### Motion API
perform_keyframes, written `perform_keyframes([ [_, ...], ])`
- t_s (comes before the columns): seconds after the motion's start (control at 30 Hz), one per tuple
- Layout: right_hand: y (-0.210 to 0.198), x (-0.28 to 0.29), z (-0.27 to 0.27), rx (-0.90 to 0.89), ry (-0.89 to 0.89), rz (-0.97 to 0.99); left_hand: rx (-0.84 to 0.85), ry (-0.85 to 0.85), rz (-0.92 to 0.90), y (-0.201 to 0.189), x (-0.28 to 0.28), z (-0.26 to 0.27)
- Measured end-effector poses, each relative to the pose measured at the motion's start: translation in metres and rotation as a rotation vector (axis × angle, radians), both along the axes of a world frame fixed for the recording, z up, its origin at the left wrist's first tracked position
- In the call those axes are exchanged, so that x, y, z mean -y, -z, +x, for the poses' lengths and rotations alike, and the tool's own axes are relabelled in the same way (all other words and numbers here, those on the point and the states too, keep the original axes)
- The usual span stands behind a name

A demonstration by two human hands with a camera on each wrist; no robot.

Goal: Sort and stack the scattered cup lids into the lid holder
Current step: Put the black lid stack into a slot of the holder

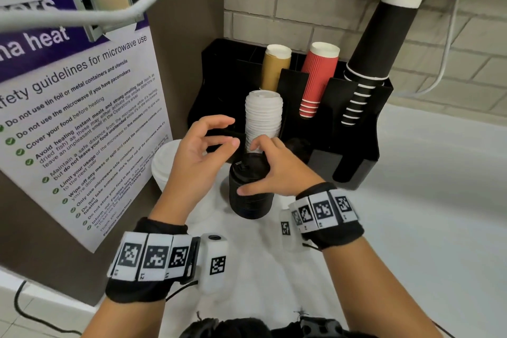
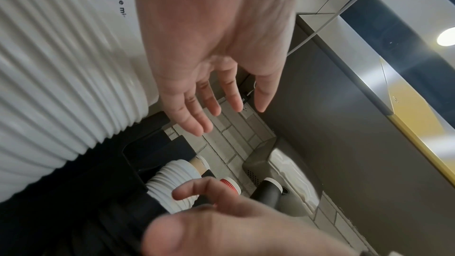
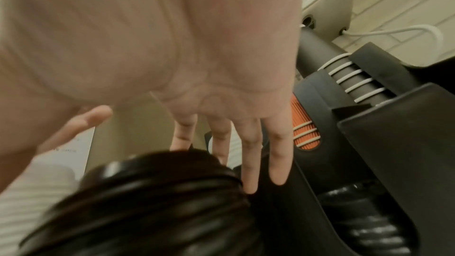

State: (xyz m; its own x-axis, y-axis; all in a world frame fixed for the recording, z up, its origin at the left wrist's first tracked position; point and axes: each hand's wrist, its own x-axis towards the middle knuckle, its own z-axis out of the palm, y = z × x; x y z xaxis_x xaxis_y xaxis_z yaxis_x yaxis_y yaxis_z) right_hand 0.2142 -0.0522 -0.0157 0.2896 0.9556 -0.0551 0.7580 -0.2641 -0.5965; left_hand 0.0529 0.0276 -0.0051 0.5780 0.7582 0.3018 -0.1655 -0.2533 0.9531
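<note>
A stack of black lids (image 1: 247, 200) (image 3: 147, 201) stands on the white counter in front of the black lid holder (image 1: 356, 151) (image 3: 393, 143). My right hand (image 1: 255, 170) (image 3: 234, 163) grips it from above, thumb on its near side and fingers over the far rim. My left hand (image 1: 227, 132) (image 2: 221, 108) hovers just left of it, fingers spread and holding nothing. A tall stack of white lids (image 1: 263, 118) (image 2: 172, 182) sits in the holder's front slot. A second white lid stack (image 1: 164, 164) (image 2: 49, 85) stands on the counter behind my left hand.
Brown cups (image 1: 274, 68), red cups (image 1: 318, 77) and black cups (image 1: 375, 44) lean in the holder's rear slots. More black lids (image 3: 364, 221) lie in another front slot. A poster (image 1: 82, 118) covers the left wall. The counter (image 1: 439, 200) stretches to the right.
</note>
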Motion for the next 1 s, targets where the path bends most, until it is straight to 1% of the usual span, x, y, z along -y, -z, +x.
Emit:
perform_keyframes([
  [0.17, 0.01, -0.004, -0.002, -0.013, 0.008, -0.014, 0.01, 0.021, 0.007, 0.001, 0.001, 0.0],
  [0.33, 0.011, -0.007, -0.002, -0.014, 0.021, -0.014, 0.011, 0.039, 0.02, 0.001, 0.002, -0.002],
  [0.37, 0.011, -0.006, -0.001, -0.025, 0.03, 0.006, 0.015, 0.045, 0.022, 0.0, 0.002, -0.003],
  [0.43, 0.009, -0.004, 0.001, -0.071, 0.066, 0.108, 0.032, 0.053, 0.029, 0.0, 0.003, -0.003],
  [0.53, 0.004, 0.005, 0.003, -0.212, 0.15, 0.333, 0.04, 0.039, 0.058, 0.001, 0.007, -0.001],
  [0.6, -0.001, 0.012, 0.002, -0.387, 0.188, 0.433, 0.012, 0.054, 0.073, 0.004, 0.009, 0.001],
  [0.67, -0.006, 0.019, -0.003, -0.6, 0.181, 0.463, -0.028, 0.123, 0.056, 0.009, 0.011, 0.004],
  [0.73, -0.008, 0.024, -0.007, -0.748, 0.129, 0.465, -0.016, 0.229, -0.009, 0.013, 0.015, 0.008],
  [0.8, -0.009, 0.027, -0.01, -0.827, 0.07, 0.455, 0.017, 0.294, -0.045, 0.015, 0.018, 0.011],
  [0.87, -0.01, 0.029, -0.011, -0.875, 0.028, 0.432, 0.029, 0.306, -0.058, 0.016, 0.019, 0.012],
  [1.0, -0.014, 0.039, -0.008, -0.863, -0.022, 0.39, 0.065, 0.364, -0.056, 0.017, 0.02, 0.01],
])
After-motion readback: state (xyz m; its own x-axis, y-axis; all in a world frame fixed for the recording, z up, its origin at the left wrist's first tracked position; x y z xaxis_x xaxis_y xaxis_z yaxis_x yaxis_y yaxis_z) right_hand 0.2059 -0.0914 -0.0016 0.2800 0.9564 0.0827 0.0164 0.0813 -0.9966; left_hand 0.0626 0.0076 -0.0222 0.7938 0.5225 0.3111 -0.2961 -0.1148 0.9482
